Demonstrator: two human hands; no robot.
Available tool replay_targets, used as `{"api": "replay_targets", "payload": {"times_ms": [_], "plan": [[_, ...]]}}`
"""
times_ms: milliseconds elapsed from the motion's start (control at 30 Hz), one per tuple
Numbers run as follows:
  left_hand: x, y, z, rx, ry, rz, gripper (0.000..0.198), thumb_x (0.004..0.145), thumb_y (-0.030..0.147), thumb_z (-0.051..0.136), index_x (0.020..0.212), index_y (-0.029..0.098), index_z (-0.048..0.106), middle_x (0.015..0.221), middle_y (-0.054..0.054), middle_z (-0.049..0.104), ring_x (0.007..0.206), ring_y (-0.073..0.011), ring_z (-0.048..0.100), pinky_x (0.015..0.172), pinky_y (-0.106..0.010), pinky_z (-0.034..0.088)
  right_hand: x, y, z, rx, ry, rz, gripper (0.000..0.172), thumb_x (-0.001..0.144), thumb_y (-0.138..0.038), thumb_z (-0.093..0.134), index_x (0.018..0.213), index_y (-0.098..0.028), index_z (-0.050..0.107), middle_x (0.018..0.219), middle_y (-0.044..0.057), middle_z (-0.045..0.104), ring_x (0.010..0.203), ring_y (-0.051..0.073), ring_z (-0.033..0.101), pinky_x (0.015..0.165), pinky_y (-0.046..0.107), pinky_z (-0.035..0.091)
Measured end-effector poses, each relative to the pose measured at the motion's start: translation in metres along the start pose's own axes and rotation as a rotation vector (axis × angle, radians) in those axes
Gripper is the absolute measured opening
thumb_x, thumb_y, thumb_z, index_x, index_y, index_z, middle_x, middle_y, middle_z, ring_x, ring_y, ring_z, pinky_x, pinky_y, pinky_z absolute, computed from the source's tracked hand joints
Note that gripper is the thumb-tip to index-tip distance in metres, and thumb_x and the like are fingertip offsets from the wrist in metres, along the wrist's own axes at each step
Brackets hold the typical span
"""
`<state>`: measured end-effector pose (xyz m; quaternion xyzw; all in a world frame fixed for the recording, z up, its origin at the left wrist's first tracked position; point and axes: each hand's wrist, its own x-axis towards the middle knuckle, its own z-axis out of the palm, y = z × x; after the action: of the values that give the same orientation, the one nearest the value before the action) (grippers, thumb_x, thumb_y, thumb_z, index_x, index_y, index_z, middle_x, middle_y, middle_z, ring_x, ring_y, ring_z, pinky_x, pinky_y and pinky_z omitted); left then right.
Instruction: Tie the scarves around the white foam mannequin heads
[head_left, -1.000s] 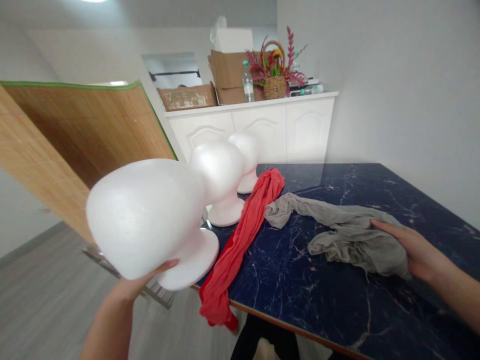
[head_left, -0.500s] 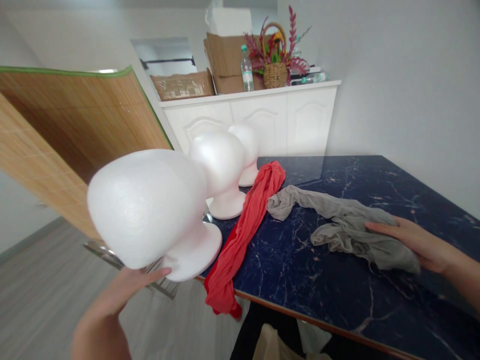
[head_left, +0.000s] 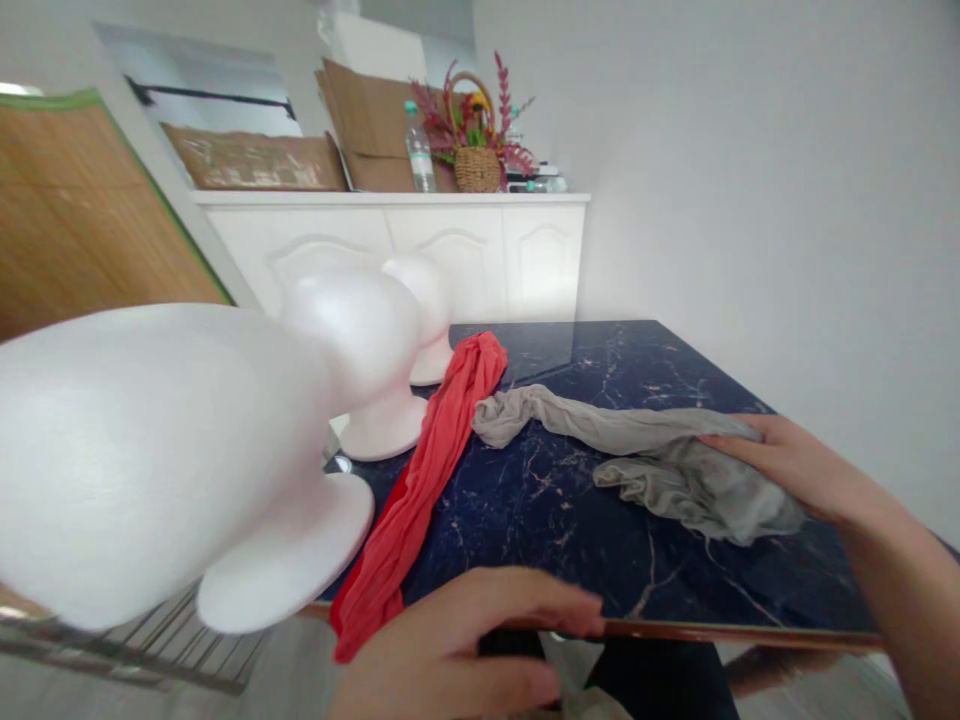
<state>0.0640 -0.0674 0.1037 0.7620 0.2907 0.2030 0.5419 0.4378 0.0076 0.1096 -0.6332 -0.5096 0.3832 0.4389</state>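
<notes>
fingers [head_left: 739, 451] of my right hand [head_left: 799, 465] closed on the grey cloth [head_left: 679, 455], on the table [head_left: 510, 520], far end at the red cloth [head_left: 420, 480]. my left hand [head_left: 450, 645] half curled by the edge, thumb apart, nothing seen in it. step, i'd judge: arranging the grey; next calls for left reaching over.

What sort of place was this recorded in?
Possibly a domestic room or small workroom: a white panelled cabinet sits behind a dark-blue, marble-patterned table, with smooth white head-shaped stands along its left edge.
</notes>
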Motion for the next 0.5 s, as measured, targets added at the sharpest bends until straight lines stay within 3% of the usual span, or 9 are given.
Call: {"api": "replay_targets", "payload": {"times_ms": [67, 133, 233, 367, 500], "plan": [[0.052, 0.007, 0.016, -0.08, 0.117, 0.026, 0.052, 0.088, 0.044, 0.064, 0.138, 0.034, 0.054, 0.142, -0.002, 0.057, 0.131, -0.0215, 0.052, 0.114, -0.037, 0.04, -0.02, -0.016, 0.016, 0.394, -0.029, 0.069, 0.03, 0.07, -0.035, 0.079, 0.094, -0.019, 0.072, 0.084, 0.006, 0.075, 0.069, 0.023, 0.069, 0.063, 0.031, 0.056], [0.092, 0.011, 0.036, -0.141, 0.158, 0.107, 0.055, 0.087, 0.045, 0.065, 0.139, 0.03, 0.053, 0.144, -0.004, 0.055, 0.134, -0.0233, 0.05, 0.117, -0.041, 0.036, -0.037, -0.029, 0.039, 0.619, -0.032, 0.161, 0.024, 0.078, -0.036, 0.07, 0.093, -0.018, 0.071, 0.079, 0.007, 0.074, 0.065, 0.022, 0.069, 0.063, 0.032, 0.057], [0.13, 0.014, 0.066, -0.199, 0.2, 0.239, 0.057, 0.083, 0.044, 0.071, 0.137, 0.033, 0.054, 0.139, 0.0, 0.059, 0.134, -0.0245, 0.05, 0.119, -0.041, 0.035, -0.052, -0.04, 0.068, 0.791, -0.119, 0.283, 0.022, 0.086, -0.037, 0.06, 0.082, -0.018, 0.069, 0.071, 0.005, 0.072, 0.061, 0.019, 0.069, 0.065, 0.029, 0.059], [0.152, 0.005, 0.084, -0.309, 0.393, 0.203, 0.058, 0.084, 0.049, 0.067, 0.138, 0.035, 0.052, 0.14, 0.003, 0.058, 0.137, -0.0255, 0.046, 0.122, -0.039, 0.032, -0.053, -0.048, 0.083, 0.84, -0.169, 0.265, 0.019, 0.089, -0.032, 0.058, 0.08, -0.019, 0.068, 0.074, 0.004, 0.073, 0.069, 0.018, 0.072, 0.074, 0.029, 0.06], [0.14, 0.0, 0.073, -0.216, 0.488, 0.183, 0.045, 0.091, 0.044, 0.055, 0.134, 0.028, 0.055, 0.139, -0.004, 0.058, 0.139, -0.025, 0.045, 0.121, -0.039, 0.03, -0.032, -0.055, 0.088, 0.879, -0.175, 0.237, 0.023, 0.092, -0.03, 0.056, 0.075, -0.019, 0.067, 0.069, 0.003, 0.072, 0.066, 0.016, 0.071, 0.074, 0.026, 0.059]]}}
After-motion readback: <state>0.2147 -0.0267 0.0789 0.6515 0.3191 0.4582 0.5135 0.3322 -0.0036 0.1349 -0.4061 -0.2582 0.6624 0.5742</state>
